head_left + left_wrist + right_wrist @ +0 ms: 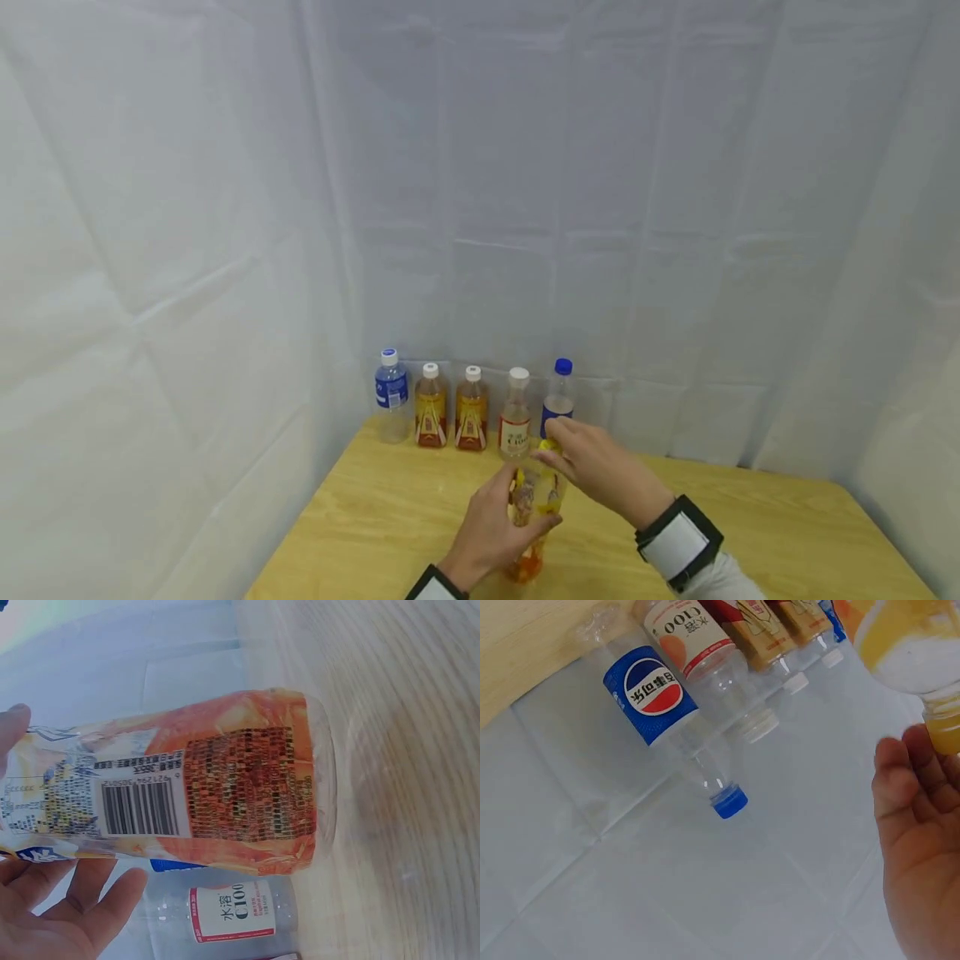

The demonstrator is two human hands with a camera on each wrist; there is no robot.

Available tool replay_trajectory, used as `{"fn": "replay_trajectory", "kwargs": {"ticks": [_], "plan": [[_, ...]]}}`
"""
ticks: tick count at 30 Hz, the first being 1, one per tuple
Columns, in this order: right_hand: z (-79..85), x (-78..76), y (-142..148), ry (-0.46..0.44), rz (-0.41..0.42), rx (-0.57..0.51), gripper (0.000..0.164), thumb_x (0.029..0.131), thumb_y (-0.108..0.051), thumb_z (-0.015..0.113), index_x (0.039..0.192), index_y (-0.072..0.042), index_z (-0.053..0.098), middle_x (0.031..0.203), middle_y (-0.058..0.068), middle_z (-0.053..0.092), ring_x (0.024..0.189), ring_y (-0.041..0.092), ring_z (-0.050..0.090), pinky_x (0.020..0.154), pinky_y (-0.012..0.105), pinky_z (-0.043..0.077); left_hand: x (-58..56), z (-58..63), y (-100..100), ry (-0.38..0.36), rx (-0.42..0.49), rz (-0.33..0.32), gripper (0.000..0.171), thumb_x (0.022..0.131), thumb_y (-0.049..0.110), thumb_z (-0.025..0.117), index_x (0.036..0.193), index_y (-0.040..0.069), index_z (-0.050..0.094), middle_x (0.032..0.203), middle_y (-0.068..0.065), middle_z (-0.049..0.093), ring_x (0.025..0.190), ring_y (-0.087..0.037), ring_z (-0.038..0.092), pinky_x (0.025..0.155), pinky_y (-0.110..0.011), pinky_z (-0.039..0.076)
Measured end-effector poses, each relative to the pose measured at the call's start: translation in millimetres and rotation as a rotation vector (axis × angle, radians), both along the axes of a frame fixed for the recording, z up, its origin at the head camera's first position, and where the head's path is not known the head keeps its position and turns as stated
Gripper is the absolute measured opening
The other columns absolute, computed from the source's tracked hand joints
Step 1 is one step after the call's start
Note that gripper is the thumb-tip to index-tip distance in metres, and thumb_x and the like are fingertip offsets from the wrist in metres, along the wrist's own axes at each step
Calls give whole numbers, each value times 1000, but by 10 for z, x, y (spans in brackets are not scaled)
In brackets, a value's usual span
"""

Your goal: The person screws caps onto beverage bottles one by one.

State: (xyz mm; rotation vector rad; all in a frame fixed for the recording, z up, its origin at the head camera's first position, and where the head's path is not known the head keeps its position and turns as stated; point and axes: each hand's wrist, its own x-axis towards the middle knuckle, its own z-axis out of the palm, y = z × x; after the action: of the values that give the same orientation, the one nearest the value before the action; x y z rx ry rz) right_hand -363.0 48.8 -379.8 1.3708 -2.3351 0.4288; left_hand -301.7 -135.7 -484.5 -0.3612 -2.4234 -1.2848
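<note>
A clear drink bottle with an orange-and-white fruit label stands near the front of the table. My left hand grips its middle, the thumb on one side and the fingers on the other. Over the bottle's top, my right hand pinches the yellow cap between thumb and fingers. The cap sits at the bottle's neck, partly covered by that hand in the head view. A barcode on the label faces the left wrist camera.
Along the back of the wooden table stand a blue-labelled bottle, two amber bottles with white caps, a C100 bottle and a blue-capped Pepsi bottle. White sheeting hangs behind and at both sides.
</note>
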Motion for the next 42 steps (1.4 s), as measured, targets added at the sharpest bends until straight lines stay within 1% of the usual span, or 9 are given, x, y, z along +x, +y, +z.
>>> {"fn": "replay_trajectory", "kwargs": {"ticks": [5, 9, 12, 16, 18, 21, 26, 33, 42], "plan": [[-15, 96, -127, 79, -251, -71, 45, 103, -36, 66, 66, -18, 50, 58, -11, 31, 50, 5, 29, 47, 21, 22, 10, 12, 43, 22, -8, -3, 78, 88, 65, 76, 147, 20, 51, 125, -1, 69, 102, -11, 69, 77, -25, 57], [33, 185, -227, 31, -366, -73, 57, 103, -45, 65, 55, -19, 48, 52, -11, 25, 45, 6, 28, 43, 22, 19, 10, -17, 41, 30, -6, 51, 78, 87, 65, 77, 144, 18, 54, 120, 1, 70, 97, -9, 69, 74, -24, 56], [103, 223, -217, -50, -336, -90, 52, 100, -50, 68, 63, -17, 50, 55, -10, 31, 47, 7, 33, 45, 22, 23, 1, -22, 21, 58, 7, 62, 79, 87, 63, 78, 146, 16, 53, 118, 0, 70, 94, -9, 68, 72, -25, 56], [192, 187, -108, -145, -165, -132, 21, 101, -37, 71, 91, -20, 64, 77, -9, 57, 60, 5, 48, 53, 23, 38, -18, 27, -16, 75, 28, 6, 81, 89, 59, 78, 151, 16, 50, 124, -2, 69, 99, -10, 68, 74, -25, 56], [202, 163, -59, -153, -73, -109, 10, 104, -31, 68, 107, -21, 67, 91, -9, 64, 67, 3, 52, 59, 23, 45, -16, 46, -26, 63, 44, -23, 81, 89, 57, 79, 152, 16, 48, 127, -3, 68, 101, -11, 68, 75, -25, 57], [148, 125, -38, -105, 9, -80, 15, 106, -29, 63, 115, -18, 68, 100, -8, 66, 71, 1, 52, 63, 22, 49, 2, 63, -25, 38, 74, -40, 82, 89, 56, 79, 155, 19, 46, 131, -4, 66, 104, -12, 68, 78, -26, 58], [15, 107, -64, -10, -20, -128, 21, 105, -28, 64, 118, -11, 66, 108, -1, 66, 73, 1, 54, 64, 21, 50, 7, 79, 2, 18, 68, -25, 81, 91, 59, 76, 155, 20, 46, 133, -3, 66, 107, -13, 68, 82, -26, 58], [-58, 96, 29, -23, -109, -153, 21, 104, -24, 67, 117, -8, 65, 114, 7, 67, 75, 10, 63, 66, 24, 55, -115, 24, 163, 8, 67, -12, 81, 90, 62, 75, 153, 19, 48, 130, -2, 67, 106, -14, 69, 80, -26, 58], [-7, 64, 385, -41, -273, -294, 31, 101, -23, 72, 127, -6, 66, 108, 5, 66, 78, 14, 63, 63, 25, 53, -558, 63, 386, 35, 67, 25, 78, 89, 53, 82, 149, 14, 52, 134, -7, 60, 117, -25, 66, 92, -39, 60]]}}
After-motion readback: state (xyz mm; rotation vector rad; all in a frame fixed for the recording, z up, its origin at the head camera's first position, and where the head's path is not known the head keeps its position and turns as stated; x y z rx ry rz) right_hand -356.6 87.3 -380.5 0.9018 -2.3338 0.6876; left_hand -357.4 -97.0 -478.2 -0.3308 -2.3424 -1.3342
